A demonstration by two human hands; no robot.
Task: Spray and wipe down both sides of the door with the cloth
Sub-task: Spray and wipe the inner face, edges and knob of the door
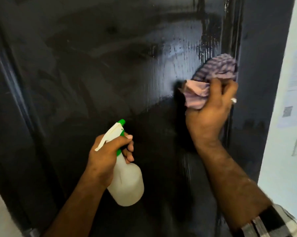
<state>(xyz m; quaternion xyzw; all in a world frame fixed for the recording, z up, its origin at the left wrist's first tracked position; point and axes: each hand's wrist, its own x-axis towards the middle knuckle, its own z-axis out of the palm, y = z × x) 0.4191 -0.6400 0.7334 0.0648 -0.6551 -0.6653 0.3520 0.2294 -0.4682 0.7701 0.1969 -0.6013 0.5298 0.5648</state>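
The right hand point(211, 115) presses a bunched purple cloth point(211, 77) against a wet, streaked patch of the black door point(101, 69), near its raised right moulding. The left hand point(108, 158), lower and well apart, is wrapped around the neck of a white spray bottle point(127, 183) with a green nozzle.

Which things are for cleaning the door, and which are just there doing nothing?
For the job:
- purple ribbed cloth, pressed on the door by the right hand
- white plastic spray bottle with green nozzle, in the left hand
- wet black door

Just there:
- white paper notices on the pale wall
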